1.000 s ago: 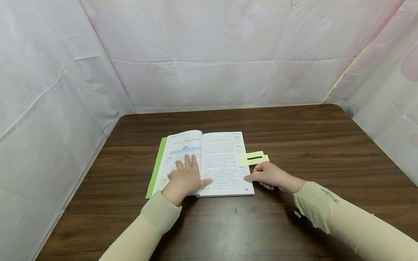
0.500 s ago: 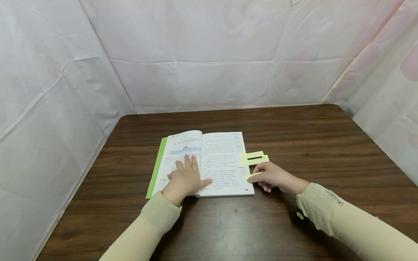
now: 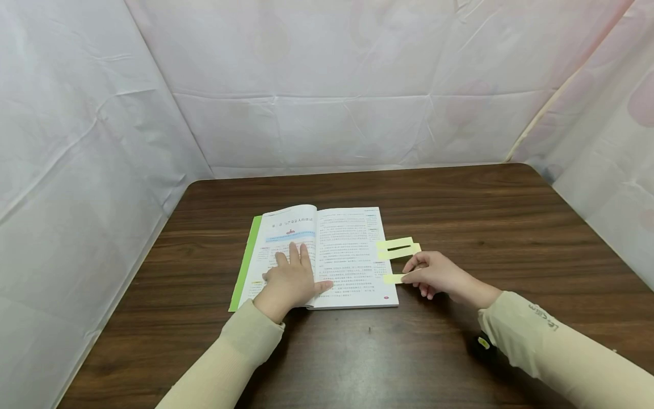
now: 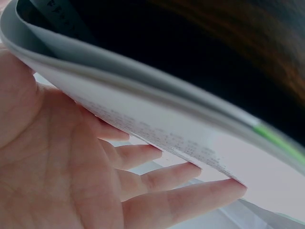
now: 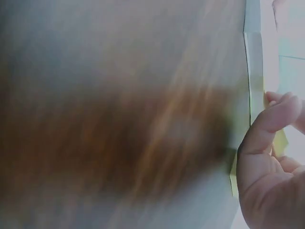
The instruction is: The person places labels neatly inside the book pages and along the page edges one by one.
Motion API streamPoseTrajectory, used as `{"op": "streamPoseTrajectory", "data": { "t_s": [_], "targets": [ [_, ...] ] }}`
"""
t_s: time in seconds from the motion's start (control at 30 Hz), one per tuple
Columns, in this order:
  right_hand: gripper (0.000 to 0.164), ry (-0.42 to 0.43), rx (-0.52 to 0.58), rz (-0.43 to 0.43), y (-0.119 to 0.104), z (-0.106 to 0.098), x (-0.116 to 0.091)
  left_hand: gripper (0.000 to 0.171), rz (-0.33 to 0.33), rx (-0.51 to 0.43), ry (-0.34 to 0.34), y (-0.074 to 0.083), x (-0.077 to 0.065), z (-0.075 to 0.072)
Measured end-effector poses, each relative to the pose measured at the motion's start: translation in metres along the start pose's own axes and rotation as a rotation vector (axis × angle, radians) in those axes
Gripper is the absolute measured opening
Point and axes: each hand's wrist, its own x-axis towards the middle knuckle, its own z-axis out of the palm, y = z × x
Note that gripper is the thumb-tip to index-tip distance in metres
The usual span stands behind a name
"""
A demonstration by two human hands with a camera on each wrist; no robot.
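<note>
An open book [image 3: 347, 238] with a green cover edge lies on the table. My left hand [image 3: 291, 281] rests spread over its left page, thumb reaching across the fold; the left wrist view shows straight fingers [image 4: 190, 198] against the printed page. At the right page's outer edge, my right hand [image 3: 441, 275] pinches the outer end of a yellow sticky tab [image 3: 392, 279] whose inner end lies on the page. Two more yellow sticky tabs [image 3: 394, 244] stick out just above it. In the right wrist view, bent fingers [image 5: 259, 133] stand beside the page edges.
The brown wooden table [image 3: 511, 216] extends around the book. White sheeting [image 3: 332, 130] hangs behind it and on both sides. A dark device [image 3: 482, 343] sits under the right sleeve cuff.
My right hand has slid rightward, away from the page, baring more of the lower yellow sticky tab beneath the thumb. The left hand and the book have stayed in place.
</note>
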Motion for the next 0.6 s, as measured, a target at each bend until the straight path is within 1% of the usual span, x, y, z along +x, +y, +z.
{"op": "streamPoseTrajectory", "data": {
  "t_s": [0.1, 0.2, 0.33, 0.47, 0.6],
  "targets": [
    [0.025, 0.003, -0.035, -0.021, -0.001, -0.008, -0.002, 0.103, -0.001, -0.002, -0.003, 0.0, 0.0, 0.001],
    [0.028, 0.011, -0.098, -0.05, -0.004, -0.016, -0.004, 0.104, -0.002, -0.006, -0.003, -0.001, 0.001, 0.001],
    [0.025, 0.065, -0.226, -0.093, -0.008, -0.024, -0.007, 0.105, -0.002, -0.006, -0.001, -0.001, 0.002, 0.001],
    [0.02, 0.124, -0.345, -0.14, -0.006, -0.027, -0.008, 0.104, -0.001, -0.006, -0.001, -0.001, 0.002, 0.002],
    [0.02, 0.144, -0.451, -0.224, -0.001, -0.029, -0.007, 0.104, -0.001, -0.004, -0.001, -0.001, 0.002, 0.002]
  ]
}}
